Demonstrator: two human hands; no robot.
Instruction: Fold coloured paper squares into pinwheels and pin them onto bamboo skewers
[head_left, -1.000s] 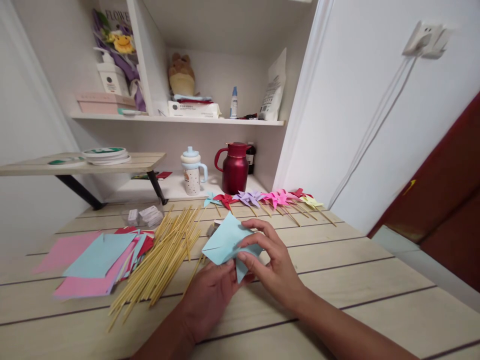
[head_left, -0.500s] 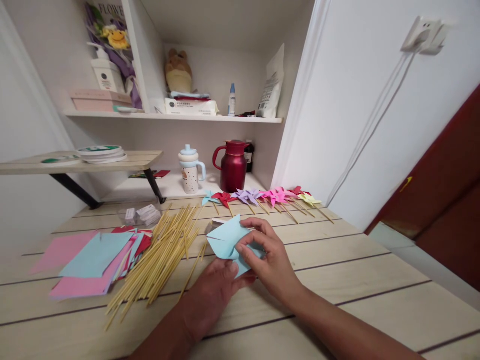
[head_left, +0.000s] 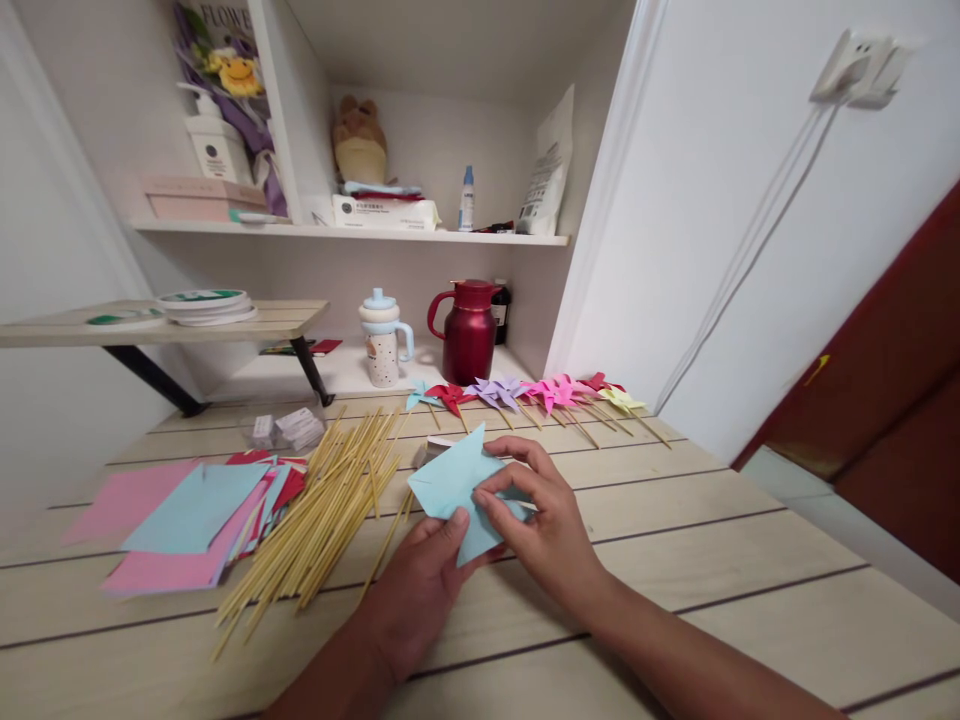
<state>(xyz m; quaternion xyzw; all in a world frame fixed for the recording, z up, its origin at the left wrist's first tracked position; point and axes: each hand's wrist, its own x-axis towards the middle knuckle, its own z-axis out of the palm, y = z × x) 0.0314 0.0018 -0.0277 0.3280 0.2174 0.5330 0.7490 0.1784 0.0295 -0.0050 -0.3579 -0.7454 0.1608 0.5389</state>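
A light blue sheet of paper [head_left: 450, 478] with cut slits is held over the table between both hands. My left hand [head_left: 424, 575] grips its lower edge, thumb on top and the other fingers beneath. My right hand [head_left: 536, 505] pinches the paper near its middle, where a part is bent over; the fingertips hide that spot. Left of the hands lies a pile of thin wooden sticks [head_left: 322, 520]. Beyond them, finished paper pinwheels [head_left: 497, 392] on sticks lie in a row.
Pink and blue paper sheets [head_left: 195, 507] are stacked at the left. Small clear boxes [head_left: 300, 428] sit behind the sticks. A red thermos jug [head_left: 469, 335] and a pale cup with a handle [head_left: 382, 340] stand at the back. A small raised shelf [head_left: 285, 318] stands back left.
My left thumb has moved up onto the face of the paper, and the paper has turned slightly. My right hand keeps its pinch at nearly the same place.
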